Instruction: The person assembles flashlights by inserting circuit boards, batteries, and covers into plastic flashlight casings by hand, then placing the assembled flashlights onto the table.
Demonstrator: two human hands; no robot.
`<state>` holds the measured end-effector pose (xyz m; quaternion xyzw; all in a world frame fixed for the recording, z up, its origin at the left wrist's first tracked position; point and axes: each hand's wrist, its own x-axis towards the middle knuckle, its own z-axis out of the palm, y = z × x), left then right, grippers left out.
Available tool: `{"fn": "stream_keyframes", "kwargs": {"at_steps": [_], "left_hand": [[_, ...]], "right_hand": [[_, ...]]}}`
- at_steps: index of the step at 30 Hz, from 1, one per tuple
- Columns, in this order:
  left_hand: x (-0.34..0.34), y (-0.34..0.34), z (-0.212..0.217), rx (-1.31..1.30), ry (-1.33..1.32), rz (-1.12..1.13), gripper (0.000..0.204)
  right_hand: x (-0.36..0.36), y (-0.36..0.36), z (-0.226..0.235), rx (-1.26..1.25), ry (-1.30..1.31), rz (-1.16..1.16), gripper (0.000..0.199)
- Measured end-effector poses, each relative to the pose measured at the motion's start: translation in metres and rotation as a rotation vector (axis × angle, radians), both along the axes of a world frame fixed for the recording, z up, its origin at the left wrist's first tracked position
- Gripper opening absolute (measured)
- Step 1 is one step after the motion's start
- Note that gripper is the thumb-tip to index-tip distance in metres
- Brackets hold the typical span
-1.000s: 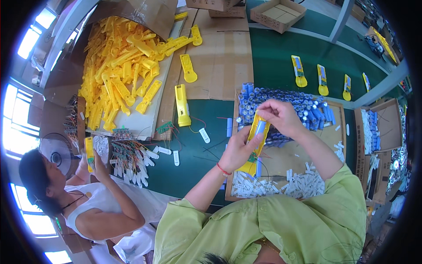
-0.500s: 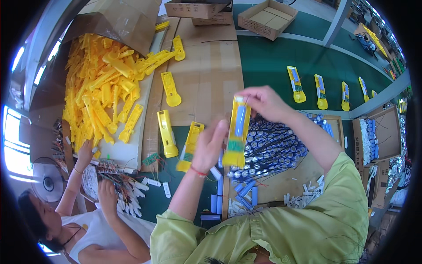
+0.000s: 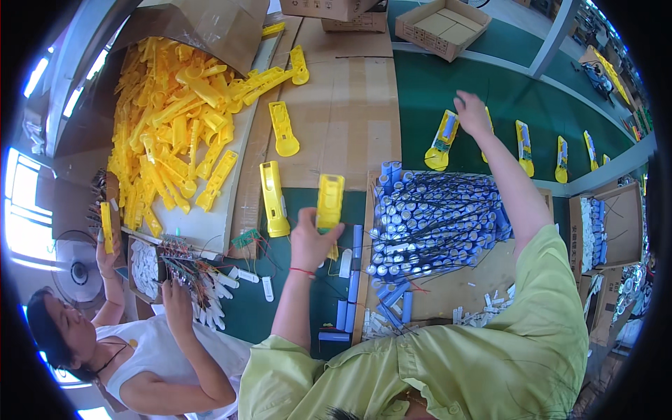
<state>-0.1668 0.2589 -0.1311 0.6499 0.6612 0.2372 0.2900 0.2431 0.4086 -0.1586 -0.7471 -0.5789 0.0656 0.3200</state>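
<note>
My left hand grips an upright yellow plastic housing, with the thumb on its right edge. Part of another yellow piece shows below those fingers. My right hand reaches over the green surface with thumb and finger slightly apart. Just below its fingertips lies a tilted yellow housing fitted with a blue battery and a green circuit board. My right wrist hides part of a similar filled housing. Two yellow shells, one face down and one hollow side up, lie to the left of my left hand.
A tipped carton spills yellow shells at left. Blue batteries with black wires crowd a tray before me. Filled housings line the green surface. At left, a co-worker's raised hand holds a yellow piece near wired boards.
The battery-filled housing has gone from between my hands to the green surface, up and right. My left hand now holds up a yellow housing. The co-worker has lifted a yellow piece.
</note>
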Motion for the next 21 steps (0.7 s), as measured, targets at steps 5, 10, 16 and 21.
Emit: {"fn": "stream_keyframes", "kwargs": {"at_steps": [5, 10, 16, 21], "left_hand": [[-0.007, -0.019, 0.073, -0.188, -0.923, 0.034, 0.026], [0.017, -0.049, 0.117, -0.15, -1.064, -0.107, 0.028], [0.006, -0.056, 0.1, 0.221, -0.984, 0.106, 0.028], [-0.007, -0.079, 0.078, 0.201, -0.793, 0.021, 0.033]], "right_hand": [[-0.136, -0.094, 0.122, 0.271, 0.059, 0.703, 0.074], [-0.216, -0.164, 0.107, -0.346, 0.385, 1.374, 0.074], [-0.232, -0.278, 0.086, -0.68, 0.981, 1.101, 0.032], [-0.197, -0.31, 0.127, -0.125, 0.595, 0.749, 0.023]]}}
